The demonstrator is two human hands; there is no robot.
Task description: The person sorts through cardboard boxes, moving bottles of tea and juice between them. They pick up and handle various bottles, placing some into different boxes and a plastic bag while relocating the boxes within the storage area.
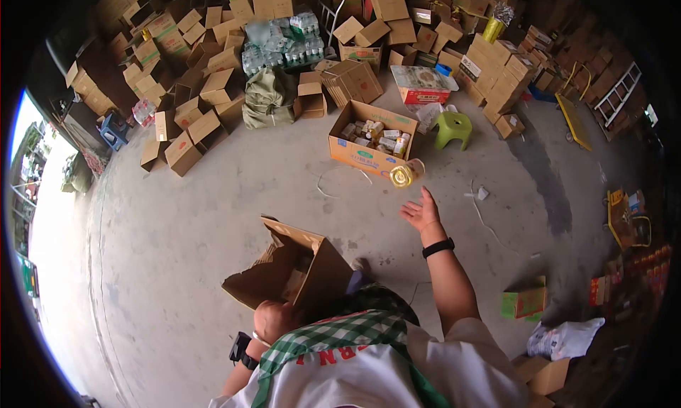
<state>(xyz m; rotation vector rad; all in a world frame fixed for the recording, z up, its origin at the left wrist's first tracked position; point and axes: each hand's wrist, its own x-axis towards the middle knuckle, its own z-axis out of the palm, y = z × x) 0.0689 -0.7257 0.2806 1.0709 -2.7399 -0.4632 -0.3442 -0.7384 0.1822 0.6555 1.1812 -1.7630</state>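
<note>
My left hand (275,321) is closed on the near edge of an open cardboard box (333,273), which I hold tilted against my body. Its flaps stand apart, and brown cardboard shows inside. My right hand (423,213) is stretched forward, fingers apart, with nothing in it. Just beyond the fingertips is a clear bottle with yellow liquid (407,174), apart from the hand and seemingly in the air. Behind it, a larger orange-printed carton (355,149) stands open on the floor. Several small bottles and packs (376,135) lie in that carton.
A green stool (452,129) and a red-and-white box (424,89) stand beside the carton. White straps (489,227) lie on the floor. Behind are piled cardboard boxes (206,110), a green sack (269,96) and packs of water bottles (284,46). A yellow trolley (573,120) is at the right.
</note>
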